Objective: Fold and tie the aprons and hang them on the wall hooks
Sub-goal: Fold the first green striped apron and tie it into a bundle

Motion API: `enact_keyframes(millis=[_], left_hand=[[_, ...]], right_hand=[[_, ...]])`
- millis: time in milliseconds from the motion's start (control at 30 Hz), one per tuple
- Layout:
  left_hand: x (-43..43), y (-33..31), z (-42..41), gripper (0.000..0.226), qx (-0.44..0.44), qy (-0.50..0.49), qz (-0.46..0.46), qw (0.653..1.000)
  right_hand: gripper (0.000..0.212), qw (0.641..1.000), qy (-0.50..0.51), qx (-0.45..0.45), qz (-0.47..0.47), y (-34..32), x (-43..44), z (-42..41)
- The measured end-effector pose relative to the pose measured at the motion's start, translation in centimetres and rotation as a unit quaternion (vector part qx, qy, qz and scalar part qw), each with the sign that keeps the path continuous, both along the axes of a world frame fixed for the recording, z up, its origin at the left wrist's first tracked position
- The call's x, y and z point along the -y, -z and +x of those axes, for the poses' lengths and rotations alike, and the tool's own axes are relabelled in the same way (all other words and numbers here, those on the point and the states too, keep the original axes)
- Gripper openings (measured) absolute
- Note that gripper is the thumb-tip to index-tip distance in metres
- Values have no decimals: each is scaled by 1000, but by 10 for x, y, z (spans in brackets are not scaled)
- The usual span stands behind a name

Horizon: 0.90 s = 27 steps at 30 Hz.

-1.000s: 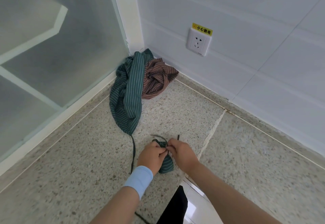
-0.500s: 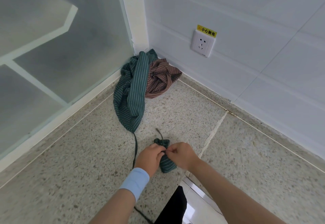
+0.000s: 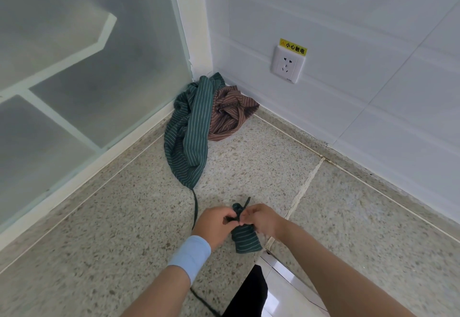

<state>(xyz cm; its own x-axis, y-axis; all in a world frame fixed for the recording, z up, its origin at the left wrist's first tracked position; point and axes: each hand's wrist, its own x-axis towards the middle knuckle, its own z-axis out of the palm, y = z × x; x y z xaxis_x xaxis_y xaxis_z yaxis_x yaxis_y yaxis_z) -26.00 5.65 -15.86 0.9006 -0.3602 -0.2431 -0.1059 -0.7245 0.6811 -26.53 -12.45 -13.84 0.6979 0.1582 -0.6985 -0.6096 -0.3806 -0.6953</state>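
Speckled stone surface [image 3: 348, 217] in a corner, white tiled wall right, frosted glass panel [image 3: 87, 80] left. My left hand [image 3: 215, 224] and right hand [image 3: 261, 219] both pinch the strap [image 3: 240, 213] of a small folded green striped apron bundle [image 3: 245, 238], fingers closed on it at the knot. Bundle sits between my hands, low on the surface. Loose green apron [image 3: 189, 137] and brown apron [image 3: 230, 115] lie heaped in the corner. Wall socket [image 3: 287, 64] above them.

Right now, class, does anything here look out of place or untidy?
Yes. Two aprons, green and brown, lie crumpled in the counter corner, not hung. The hands tie a third, folded one.
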Motion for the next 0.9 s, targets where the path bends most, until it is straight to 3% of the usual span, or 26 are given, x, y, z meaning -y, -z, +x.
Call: enact_keyframes(millis=[100, 233, 367, 567, 667, 733, 900], left_hand=[[1, 6, -6, 19, 85, 44, 32, 995], [-2, 4, -12, 18, 96, 8, 30, 995], [-4, -1, -18, 19, 25, -7, 14, 1000], [-9, -8, -9, 39, -196, -54, -38, 978], [-16, -7, -6, 26, -211, -26, -40, 976], [-11, -10, -5, 28, -233, -54, -54, 969], [14, -19, 10, 30, -250, -74, 69, 963]], right_hand=[[19, 999, 27, 0, 19, -3, -2, -2], [20, 999, 37, 12, 25, -1, -3, -4], [17, 999, -3, 51, 4, 5, -2, -4], [14, 988, -47, 112, -90, 11, 4, -5], [12, 981, -78, 127, -125, 13, 8, -4], [15, 973, -102, 143, -148, 13, 6, -3], [18, 962, -139, 161, -174, 13, 0, 2]])
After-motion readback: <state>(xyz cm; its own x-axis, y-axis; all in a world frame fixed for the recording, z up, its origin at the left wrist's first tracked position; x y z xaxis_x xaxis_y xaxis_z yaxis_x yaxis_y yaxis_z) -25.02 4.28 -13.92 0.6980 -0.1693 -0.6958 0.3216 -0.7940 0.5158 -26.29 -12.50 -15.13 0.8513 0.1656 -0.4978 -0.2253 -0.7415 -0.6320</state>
